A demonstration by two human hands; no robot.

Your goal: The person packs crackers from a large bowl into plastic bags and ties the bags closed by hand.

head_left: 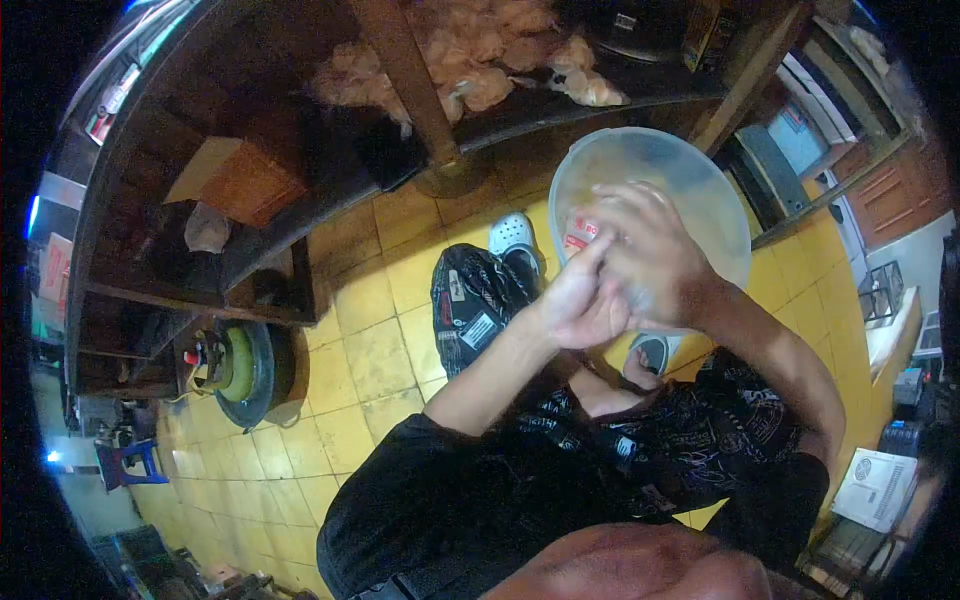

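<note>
My left hand (578, 305) is palm up with its thumb stretched out. Its other fingers are largely hidden by my right hand (655, 245), which lies across it, blurred by motion, with fingers extended. The hands meet above a large round translucent plastic tub (725, 215). A pale smear shows between the palms; I cannot make out whether it is an object or glare. Beside the hands, a red-and-white label (580, 235) shows at the tub, whose contents look cloudy and yellowish.
Dark wooden shelving (290, 225) curves around the front and left, holding several knotted plastic bags (490, 60) and a cardboard box (235, 180). A green gas cylinder (237, 365) stands at left on the yellow tiled floor (370, 360). My feet in pale clogs (511, 232) are near the tub.
</note>
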